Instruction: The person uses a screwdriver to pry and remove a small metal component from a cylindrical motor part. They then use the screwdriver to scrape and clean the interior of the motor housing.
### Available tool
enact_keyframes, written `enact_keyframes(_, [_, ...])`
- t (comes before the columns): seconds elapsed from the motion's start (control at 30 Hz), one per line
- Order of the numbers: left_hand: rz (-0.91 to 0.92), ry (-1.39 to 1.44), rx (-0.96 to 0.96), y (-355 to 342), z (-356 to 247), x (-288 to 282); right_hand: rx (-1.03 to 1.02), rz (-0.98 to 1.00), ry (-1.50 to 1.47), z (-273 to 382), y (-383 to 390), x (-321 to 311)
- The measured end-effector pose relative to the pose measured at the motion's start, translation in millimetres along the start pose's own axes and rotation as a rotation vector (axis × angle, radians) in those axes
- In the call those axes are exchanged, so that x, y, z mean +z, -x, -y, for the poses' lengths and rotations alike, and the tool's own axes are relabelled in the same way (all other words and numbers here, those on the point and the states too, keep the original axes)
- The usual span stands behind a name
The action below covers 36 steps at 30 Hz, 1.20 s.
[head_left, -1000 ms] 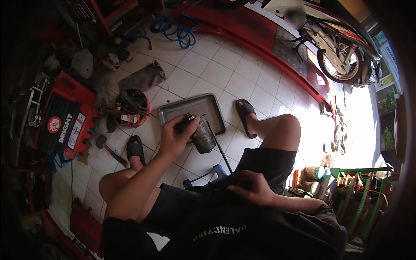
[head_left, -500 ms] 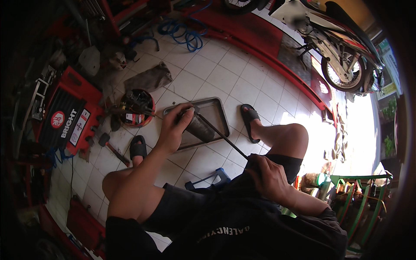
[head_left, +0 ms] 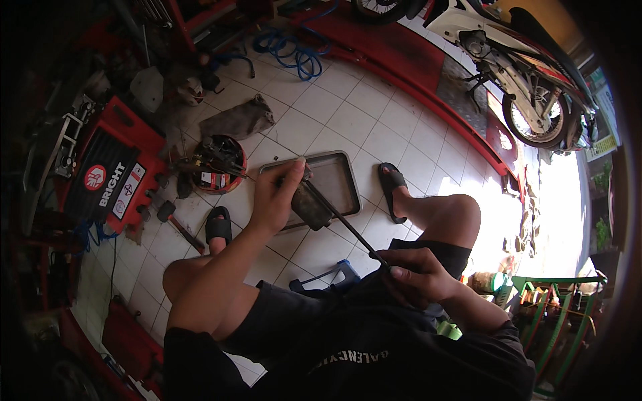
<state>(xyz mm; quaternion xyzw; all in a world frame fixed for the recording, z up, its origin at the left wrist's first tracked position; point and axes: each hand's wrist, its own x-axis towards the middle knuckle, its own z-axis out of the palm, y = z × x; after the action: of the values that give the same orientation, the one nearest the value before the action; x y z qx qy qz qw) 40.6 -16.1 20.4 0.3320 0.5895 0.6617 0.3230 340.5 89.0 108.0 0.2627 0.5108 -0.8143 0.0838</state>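
Note:
My left hand (head_left: 277,197) is closed on the upper end of a dirty grey, rounded metal part (head_left: 311,207), whose exact kind I cannot make out. A long thin black rod (head_left: 344,224) runs from beside that hand down to the right. My right hand (head_left: 422,274) pinches the rod's near end with thumb and fingers, close to my right thigh. Whether the rod is fixed to the metal part is hidden by my left hand. Below the part, a shallow grey metal tray (head_left: 352,180) lies on the tiled floor between my feet.
A round red-rimmed tub (head_left: 242,160) of tools stands left of the tray, with a mallet (head_left: 179,227) nearby. Further left is a red-and-black machine (head_left: 110,174). A blue stand (head_left: 344,273) is near my lap. Beyond lie a blue hose (head_left: 294,57), a red ramp (head_left: 401,60) and a motorcycle (head_left: 528,80).
The metal part has tilted more upright and come slightly nearer to me. My right hand has turned, its thumb now along the rod, and shifted a little lower. The view has moved slightly.

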Motion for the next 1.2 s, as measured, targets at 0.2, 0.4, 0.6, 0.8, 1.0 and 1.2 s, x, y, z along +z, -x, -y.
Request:
enact_keyframes(0.2, [-0.034,0.003,-0.014,-3.1,2.2,4.8,-0.430,-0.158,0.704,-17.5,-10.5,-5.3])
enact_keyframes(0.4, [-0.095,-0.052,0.014,-1.6,-3.4,4.5,-0.379,-0.448,1.341,-8.5,-5.3,16.5])
enact_keyframes(0.6, [-0.119,-0.079,0.063,0.6,-5.4,9.1,-0.596,-0.218,0.994,-15.8,-13.7,-0.2])
enact_keyframes(0.8, [-0.105,-0.048,0.029,5.4,-4.5,8.0,-0.156,-0.063,0.546,-1.6,-4.7,0.5])
enact_keyframes(1.0, [-0.142,-0.073,0.070,-0.3,-10.7,0.0,-0.487,-0.261,1.132,2.4,-15.3,7.0])
enact_keyframes(1.2, [-0.169,-0.042,0.012,-7.2,-17.2,-18.7,0.002,-0.002,0.457,34.3,-26.5,7.3])
